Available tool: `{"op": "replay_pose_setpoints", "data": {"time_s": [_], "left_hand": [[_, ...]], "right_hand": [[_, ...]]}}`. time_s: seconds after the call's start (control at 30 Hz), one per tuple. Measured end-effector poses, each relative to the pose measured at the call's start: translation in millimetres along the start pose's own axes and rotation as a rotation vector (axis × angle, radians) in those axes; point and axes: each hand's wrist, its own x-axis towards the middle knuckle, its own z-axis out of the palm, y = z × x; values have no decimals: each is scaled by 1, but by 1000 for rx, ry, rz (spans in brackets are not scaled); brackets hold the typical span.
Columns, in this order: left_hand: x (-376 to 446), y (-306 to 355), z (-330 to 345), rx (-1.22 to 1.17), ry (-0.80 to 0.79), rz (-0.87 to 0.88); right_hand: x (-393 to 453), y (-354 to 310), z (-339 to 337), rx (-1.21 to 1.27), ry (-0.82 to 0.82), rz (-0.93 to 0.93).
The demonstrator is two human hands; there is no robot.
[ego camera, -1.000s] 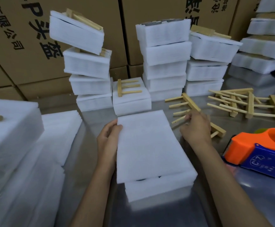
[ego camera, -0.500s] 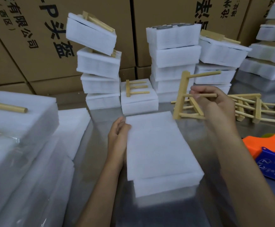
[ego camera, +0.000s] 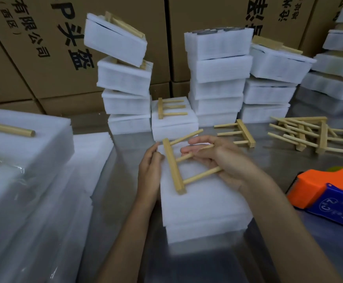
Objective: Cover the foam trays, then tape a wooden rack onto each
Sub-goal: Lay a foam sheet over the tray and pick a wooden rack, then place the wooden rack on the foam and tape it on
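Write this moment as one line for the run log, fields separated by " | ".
step: placing rack | right hand: holds wooden rack by its pegs over covered foam tray | left hand: at tray's left edge | tape dispenser: untouched

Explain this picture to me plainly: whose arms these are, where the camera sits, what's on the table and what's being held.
No machine here: a person works bare-handed, filmed by a camera on their head looking down. The right hand holds a wooden rack by its pegs over a covered foam tray. The left hand rests at the tray's left edge. On the metal table lie loose racks, an orange tape dispenser at right, and stacks of foam trays behind, before cardboard boxes.
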Motion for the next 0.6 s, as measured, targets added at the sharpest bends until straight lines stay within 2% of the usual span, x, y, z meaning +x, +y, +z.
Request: {"op": "replay_pose_setpoints", "data": {"time_s": [0.2, 0.3, 0.4, 0.5, 0.57, 0.6], "left_hand": [[0, -1, -1, 26, -9, 31], [1, -3, -2, 39, -17, 38], [0, -2, -2, 40, -29, 33], [-1, 0, -4, -36, -53, -22], [-1, 3, -3, -181, -124, -99], [-2, 4, -1, -249, -157, -129]], "right_hand": [[-6, -5, -4, -461, 86, -72], [-9, -5, -11, -594, 79, -95], [-10, -4, -14, -601, 157, -161], [-3, 1, -19, -457, 364, -324], [8, 8, -27, -399, 417, -311], [13, 12, -30, -352, 407, -237]]}}
